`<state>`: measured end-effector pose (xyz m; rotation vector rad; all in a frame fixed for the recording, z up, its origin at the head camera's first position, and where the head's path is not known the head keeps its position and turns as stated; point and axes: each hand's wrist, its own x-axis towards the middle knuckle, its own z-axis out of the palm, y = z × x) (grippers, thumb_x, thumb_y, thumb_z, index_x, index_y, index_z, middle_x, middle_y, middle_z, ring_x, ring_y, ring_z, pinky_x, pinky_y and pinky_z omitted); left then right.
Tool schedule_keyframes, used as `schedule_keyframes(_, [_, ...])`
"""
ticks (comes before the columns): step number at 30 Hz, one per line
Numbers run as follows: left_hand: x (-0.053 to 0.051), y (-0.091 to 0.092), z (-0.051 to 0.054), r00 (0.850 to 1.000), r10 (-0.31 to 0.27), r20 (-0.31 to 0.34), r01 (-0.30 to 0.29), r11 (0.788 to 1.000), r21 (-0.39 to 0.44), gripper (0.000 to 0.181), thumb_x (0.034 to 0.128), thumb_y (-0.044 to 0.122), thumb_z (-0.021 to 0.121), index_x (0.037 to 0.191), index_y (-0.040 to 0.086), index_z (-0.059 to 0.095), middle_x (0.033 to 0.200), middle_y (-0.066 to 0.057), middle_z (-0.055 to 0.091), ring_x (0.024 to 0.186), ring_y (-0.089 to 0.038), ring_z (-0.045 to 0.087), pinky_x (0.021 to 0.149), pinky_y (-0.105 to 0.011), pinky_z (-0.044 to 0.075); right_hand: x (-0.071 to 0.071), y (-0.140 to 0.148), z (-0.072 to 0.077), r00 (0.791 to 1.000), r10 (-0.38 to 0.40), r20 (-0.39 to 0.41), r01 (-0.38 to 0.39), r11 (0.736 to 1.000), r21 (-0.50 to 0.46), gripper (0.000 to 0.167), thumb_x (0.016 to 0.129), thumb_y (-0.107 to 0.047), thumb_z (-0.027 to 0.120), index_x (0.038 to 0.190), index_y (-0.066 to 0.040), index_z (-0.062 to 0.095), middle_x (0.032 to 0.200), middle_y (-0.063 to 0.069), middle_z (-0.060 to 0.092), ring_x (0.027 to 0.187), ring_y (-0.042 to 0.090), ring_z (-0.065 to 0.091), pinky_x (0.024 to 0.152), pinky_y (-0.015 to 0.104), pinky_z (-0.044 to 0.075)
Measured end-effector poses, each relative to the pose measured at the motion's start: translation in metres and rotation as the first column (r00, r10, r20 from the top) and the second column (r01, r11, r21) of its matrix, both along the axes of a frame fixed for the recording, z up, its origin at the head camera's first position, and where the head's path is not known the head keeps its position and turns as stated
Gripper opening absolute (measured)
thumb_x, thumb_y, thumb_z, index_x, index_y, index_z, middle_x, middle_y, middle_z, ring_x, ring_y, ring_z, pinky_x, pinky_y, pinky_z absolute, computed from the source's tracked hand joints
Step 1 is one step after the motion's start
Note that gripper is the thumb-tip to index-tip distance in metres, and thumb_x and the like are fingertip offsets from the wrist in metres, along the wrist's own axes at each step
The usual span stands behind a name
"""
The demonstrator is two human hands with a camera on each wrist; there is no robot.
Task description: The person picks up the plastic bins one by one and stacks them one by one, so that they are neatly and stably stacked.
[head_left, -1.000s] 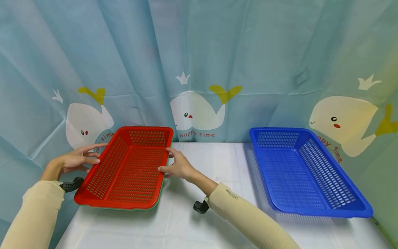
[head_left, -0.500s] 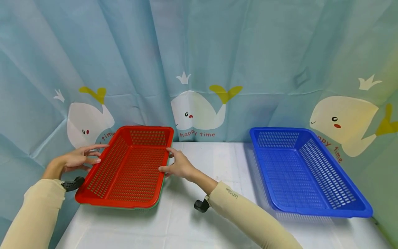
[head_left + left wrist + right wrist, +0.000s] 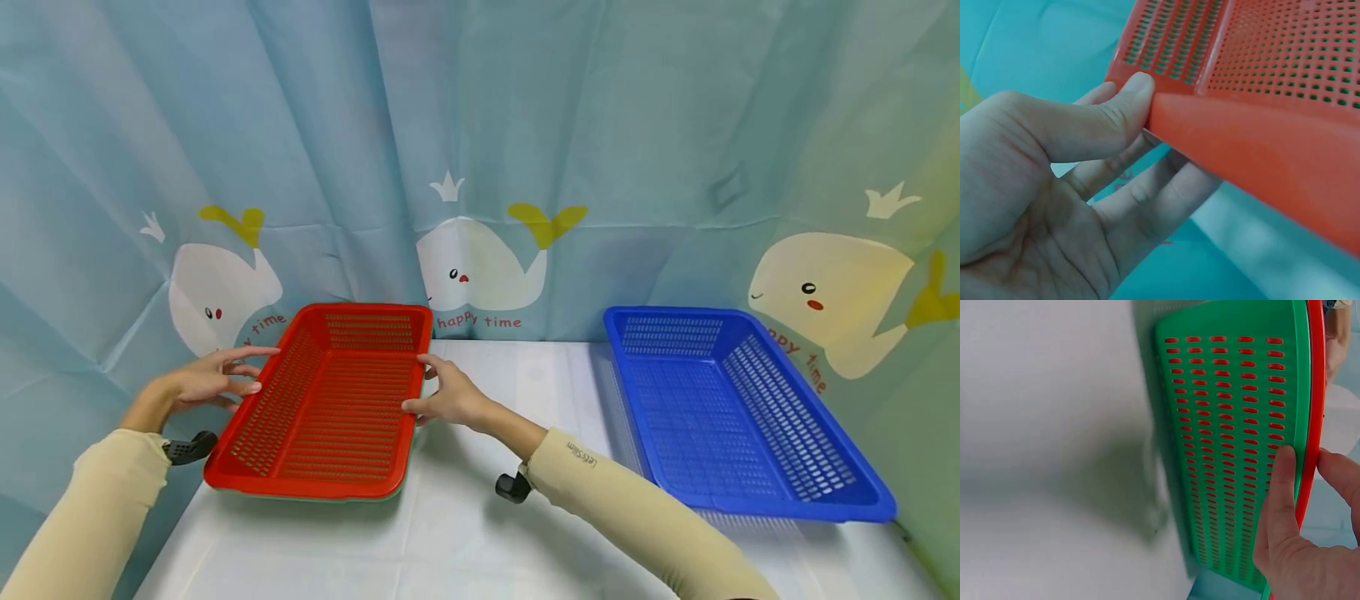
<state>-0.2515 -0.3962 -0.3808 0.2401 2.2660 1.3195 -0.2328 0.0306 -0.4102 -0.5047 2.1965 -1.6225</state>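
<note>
A pale blue-green fabric curtain (image 3: 480, 100), creased and hanging in loose folds, fills the back, greener and tinged with yellow toward the right. Three printed white whales (image 3: 483, 271) with mustard-yellow tails cross it, each beneath a small white crown (image 3: 447, 188) and above red lettering (image 3: 478, 322). A white cloth-covered counter (image 3: 315, 554) reaches back to the curtain, soft shadows lying on it

red basket (image 3: 341, 408) shifted right, green basket (image 3: 1239, 434) with it

An upper basket (image 3: 341, 408) sits inside a lower basket (image 3: 1239, 440), left of a 3rd basket (image 3: 720, 425), the curtain (image 3: 637, 125) behind.
</note>
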Motion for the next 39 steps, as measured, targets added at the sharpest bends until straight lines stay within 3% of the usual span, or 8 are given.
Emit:
schedule_keyframes(8, [-0.001, 0.025, -0.006, 1.000, 0.019, -0.012, -0.019, 0.999, 0.030, 0.078, 0.0983, 0.013, 0.070, 0.163, 0.010, 0.026, 0.148, -0.031, 0.042, 0.107, -0.033, 0.064, 0.080, -0.049, 0.061, 0.002, 0.031, 0.001, 0.999, 0.038, 0.005, -0.038, 0.999, -0.018, 0.087, 0.090, -0.004, 0.079, 0.160, -0.001, 0.028, 0.133, 0.023, 0.043, 0.075, 0.030, 0.074, 0.080, 0.045, 0.063])
schedule_keyframes(19, [-0.005, 0.068, -0.015, 0.999, 0.034, 0.001, -0.034, 0.995, 0.098, 0.078, 0.0972, 0.012, 0.072, 0.162, 0.015, 0.030, 0.143, -0.025, 0.049, 0.104, -0.031, 0.066, 0.076, -0.044, 0.062, 0.003, 0.079, 0.014, 0.999, 0.052, 0.007, -0.052, 0.997, 0.054, 0.087, 0.092, -0.004, 0.076, 0.160, 0.001, 0.024, 0.139, 0.026, 0.042, 0.082, 0.036, 0.075, 0.083, 0.039, 0.062])
schedule_keyframes(28, [-0.006, 0.103, -0.023, 0.999, 0.037, 0.010, -0.038, 0.986, 0.159, 0.076, 0.0956, 0.011, 0.074, 0.161, 0.017, 0.035, 0.133, -0.022, 0.055, 0.097, -0.030, 0.069, 0.074, -0.045, 0.063, 0.005, 0.115, 0.020, 0.998, 0.045, 0.048, -0.049, 0.995, 0.082, 0.086, 0.092, 0.000, 0.074, 0.160, 0.002, 0.022, 0.145, 0.031, 0.037, 0.081, 0.029, 0.076, 0.080, 0.043, 0.063])
schedule_keyframes(39, [-0.006, 0.159, -0.033, 0.999, 0.045, 0.008, -0.046, 0.971, 0.236, 0.074, 0.0944, 0.008, 0.075, 0.159, 0.017, 0.040, 0.127, -0.022, 0.057, 0.094, -0.028, 0.071, 0.075, -0.048, 0.063, 0.009, 0.170, 0.023, 0.992, 0.022, 0.127, -0.032, 0.996, 0.080, 0.086, 0.090, 0.005, 0.075, 0.159, -0.001, 0.024, 0.145, 0.032, 0.032, 0.085, 0.034, 0.075, 0.083, 0.053, 0.061])
